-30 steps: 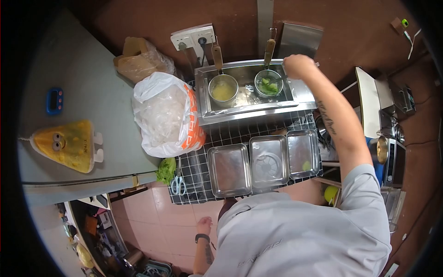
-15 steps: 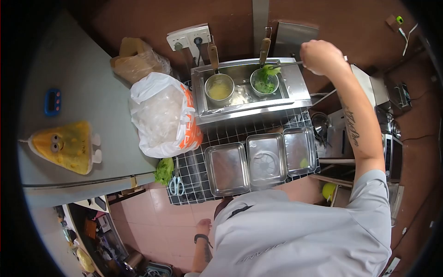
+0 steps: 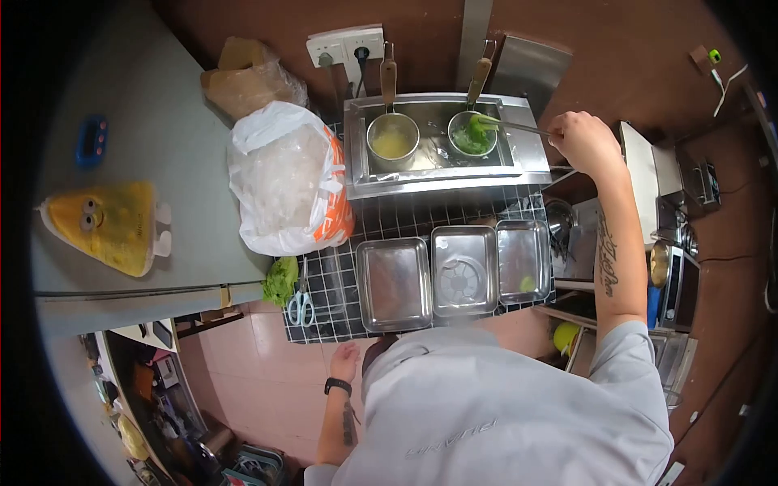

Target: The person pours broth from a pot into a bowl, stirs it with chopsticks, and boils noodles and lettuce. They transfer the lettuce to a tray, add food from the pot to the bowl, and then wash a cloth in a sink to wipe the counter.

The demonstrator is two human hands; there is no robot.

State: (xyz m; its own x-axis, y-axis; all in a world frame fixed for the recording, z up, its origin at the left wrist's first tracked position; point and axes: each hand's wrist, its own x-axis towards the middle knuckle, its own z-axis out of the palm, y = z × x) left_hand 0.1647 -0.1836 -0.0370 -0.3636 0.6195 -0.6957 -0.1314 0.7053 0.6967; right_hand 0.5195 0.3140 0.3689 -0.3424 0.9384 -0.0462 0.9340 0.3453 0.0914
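Observation:
My right hand [image 3: 585,144] is closed around the end of slim metal tongs [image 3: 519,125]. Their tips reach into the right strainer basket [image 3: 472,151], among green lettuce leaves [image 3: 483,127]. This basket hangs by its wooden handle in a steel cooker [image 3: 432,188] of water. A second strainer basket [image 3: 393,159], with pale yellow contents, hangs to its left. Low beside my body, my left hand [image 3: 345,361] hangs over the floor with loosely bent fingers and nothing in it.
Three steel trays [image 3: 393,283] stand in front of the cooker; the right one holds a bit of green. Left of them lie scissors [image 3: 301,309] and lettuce [image 3: 281,281]. A white plastic bag [image 3: 279,182] stands left of the cooker, below wall sockets [image 3: 344,47].
My right hand has come down, and the tongs have lowered the leaf into the right basket. My left hand has moved slightly up and left. The whole view has shifted a little.

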